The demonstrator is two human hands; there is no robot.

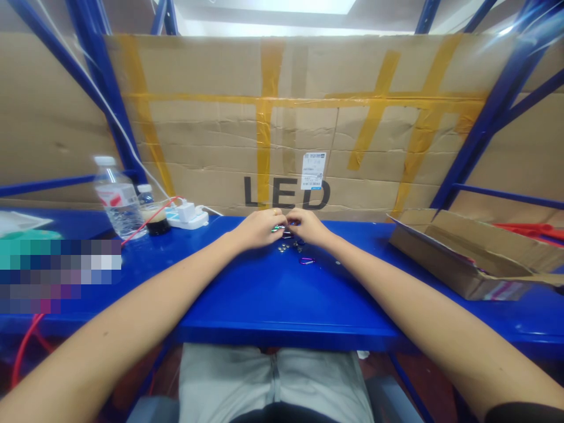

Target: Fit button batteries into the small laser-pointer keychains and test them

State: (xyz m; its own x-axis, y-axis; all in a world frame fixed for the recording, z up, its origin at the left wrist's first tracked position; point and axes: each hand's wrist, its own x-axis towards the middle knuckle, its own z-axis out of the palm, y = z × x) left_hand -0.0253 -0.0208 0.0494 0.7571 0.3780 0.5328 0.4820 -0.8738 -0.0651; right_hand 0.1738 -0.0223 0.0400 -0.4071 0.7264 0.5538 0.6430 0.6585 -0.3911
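Both hands meet over the far middle part of the blue table, fingertips almost touching. My left hand [259, 229] is closed, pinching a shiny green metal piece [277, 228] that looks like a small carabiner, mostly covered by the fingers. Beside it, my right hand [312, 226] is closed too, its fingertips pressed together at the same spot; what they hold is too small to make out. Just below the hands lie several small silvery metal pieces [283, 248], ring-like in shape. A purple carabiner [307, 261] rests on the table nearer to me.
An open cardboard box [458, 258] stands on the right. To the left are a water bottle [118, 202], a smaller bottle of dark liquid [155, 220] and a white power strip [189, 218] with cables. A large taped carton [211, 135] walls off the back between blue posts.
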